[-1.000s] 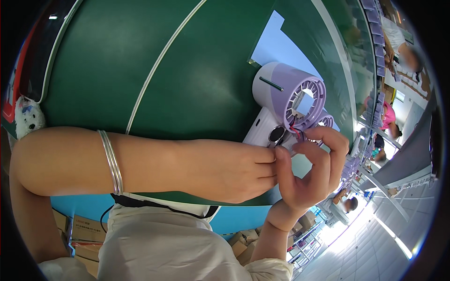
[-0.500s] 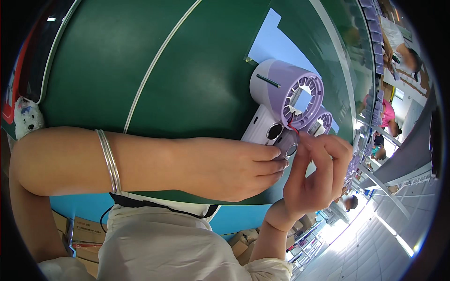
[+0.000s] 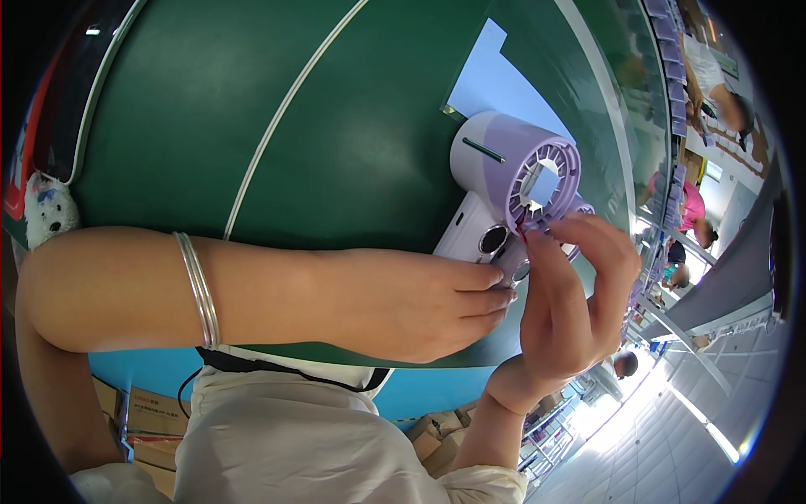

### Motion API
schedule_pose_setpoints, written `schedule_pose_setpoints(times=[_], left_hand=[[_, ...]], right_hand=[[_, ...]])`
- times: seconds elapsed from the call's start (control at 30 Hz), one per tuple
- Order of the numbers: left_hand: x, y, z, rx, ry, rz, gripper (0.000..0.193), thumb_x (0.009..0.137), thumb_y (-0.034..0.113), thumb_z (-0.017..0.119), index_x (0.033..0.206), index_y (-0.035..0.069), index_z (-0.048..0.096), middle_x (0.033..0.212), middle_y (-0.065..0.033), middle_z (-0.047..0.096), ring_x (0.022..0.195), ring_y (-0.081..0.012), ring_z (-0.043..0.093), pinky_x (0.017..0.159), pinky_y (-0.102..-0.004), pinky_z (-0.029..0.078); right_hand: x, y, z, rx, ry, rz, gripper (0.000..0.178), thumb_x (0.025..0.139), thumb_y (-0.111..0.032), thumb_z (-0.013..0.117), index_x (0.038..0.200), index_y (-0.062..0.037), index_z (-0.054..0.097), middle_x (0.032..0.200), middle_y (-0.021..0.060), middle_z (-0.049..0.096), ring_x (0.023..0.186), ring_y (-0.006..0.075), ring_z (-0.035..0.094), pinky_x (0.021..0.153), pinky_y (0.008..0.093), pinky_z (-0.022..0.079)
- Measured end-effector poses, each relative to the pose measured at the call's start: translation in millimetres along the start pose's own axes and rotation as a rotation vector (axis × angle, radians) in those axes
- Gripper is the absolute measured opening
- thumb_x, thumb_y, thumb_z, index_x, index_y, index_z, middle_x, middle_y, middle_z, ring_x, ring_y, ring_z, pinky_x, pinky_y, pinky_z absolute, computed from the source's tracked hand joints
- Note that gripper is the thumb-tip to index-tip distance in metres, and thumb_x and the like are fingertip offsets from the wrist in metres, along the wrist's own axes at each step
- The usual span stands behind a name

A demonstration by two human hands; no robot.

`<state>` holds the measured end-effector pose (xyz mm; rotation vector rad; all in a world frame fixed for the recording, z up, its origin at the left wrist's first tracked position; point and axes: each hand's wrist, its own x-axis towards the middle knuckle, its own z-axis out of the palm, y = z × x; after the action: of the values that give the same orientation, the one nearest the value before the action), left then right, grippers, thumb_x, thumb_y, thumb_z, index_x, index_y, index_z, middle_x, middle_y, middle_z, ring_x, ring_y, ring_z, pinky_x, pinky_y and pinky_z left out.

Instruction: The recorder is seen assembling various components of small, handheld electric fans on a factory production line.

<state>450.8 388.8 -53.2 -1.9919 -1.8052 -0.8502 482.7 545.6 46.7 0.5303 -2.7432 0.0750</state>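
Observation:
A lilac and white handheld fan (image 3: 491, 151) lies at the right side of the green table, its round finned opening facing right. Its pale handle (image 3: 460, 228) with a round, dark-centred part lies below the head. My left hand (image 3: 428, 298) reaches across from the left, fingers bent over the handle's end; its thumb is hidden. My right hand (image 3: 579, 294) is at the fan's lower rim, thumb and forefinger pinched on a thin red wire (image 3: 522, 227) coming from the opening. Behind those fingers a second lilac round part (image 3: 581, 206) is mostly hidden.
A light blue sheet (image 3: 495, 71) lies beyond the fan on the green table (image 3: 185, 126). A white cord (image 3: 290, 97) crosses the tabletop. A small white plush toy (image 3: 50, 210) sits by my left elbow. Lilac parts (image 3: 672, 92) line the far right, with other people beyond.
My right hand has moved slightly up and right, its fingers now closer against the fan's lower rim and covering more of the second round part. My left hand stays put.

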Motion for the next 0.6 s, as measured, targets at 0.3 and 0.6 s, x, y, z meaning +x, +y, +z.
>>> schedule_pose_setpoints(times=[0.3,0.6], left_hand=[[-1,0,2,-0.017,-0.013,-0.002,0.040,0.088,0.022,0.058,0.121,0.000,0.067,0.130,-0.0091,0.064,0.126,-0.0234,0.055,0.114,-0.0370,0.036],[-2,1,-1,0.021,-0.029,-0.016,0.040,0.090,0.022,0.057,0.121,0.000,0.067,0.130,-0.0086,0.064,0.126,-0.0234,0.054,0.115,-0.0377,0.033]], right_hand=[[11,1,-1,0.077,-0.115,0.028,0.035,0.054,-0.002,0.072,0.088,-0.0015,0.074,0.089,0.0093,0.062,0.070,0.0212,0.060,0.054,0.0276,0.046],[5,-8,-6,0.150,-0.106,0.153,0.027,0.067,0.017,0.071,0.090,0.0029,0.071,0.081,0.0112,0.068,0.068,0.0202,0.062,0.060,0.0259,0.048]])
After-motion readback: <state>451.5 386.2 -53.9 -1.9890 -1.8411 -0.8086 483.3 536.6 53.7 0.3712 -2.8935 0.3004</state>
